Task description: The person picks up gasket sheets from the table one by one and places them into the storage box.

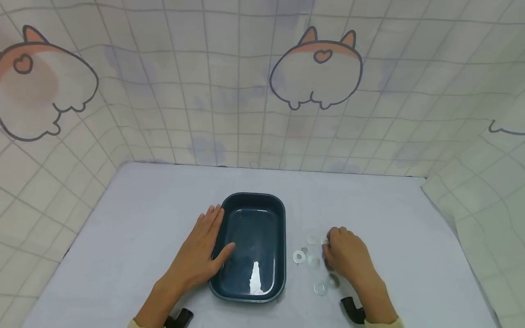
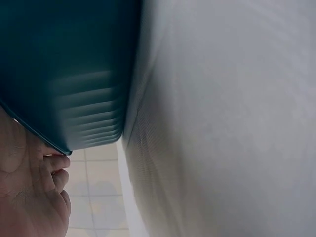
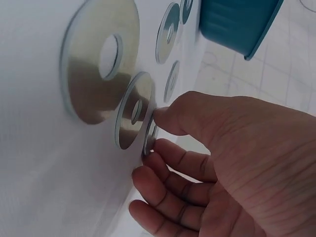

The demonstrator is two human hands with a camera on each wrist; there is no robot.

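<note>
A dark blue-green rectangular tray (image 1: 246, 241) stands on the white tabletop. My left hand (image 1: 197, 259) rests along its left rim, fingers straight and the thumb reaching over the edge. In the left wrist view the tray's ribbed outer wall (image 2: 89, 108) shows beside the fingers. To the right of the tray, my right hand (image 1: 350, 255) reaches down to scattered flat metal washers. In the right wrist view its thumb and fingertips pinch the edges of one washer (image 3: 148, 140), still close to the cloth. A larger washer (image 3: 79, 74) and a mid-sized washer (image 3: 126, 116) lie near it.
Several washers lie between the tray and my right hand, among them a white-looking washer (image 1: 294, 257) and a washer (image 1: 320, 294) nearer me. A wall of tile-patterned cloth (image 1: 229, 114) rises behind the table (image 1: 164, 196) and along both sides.
</note>
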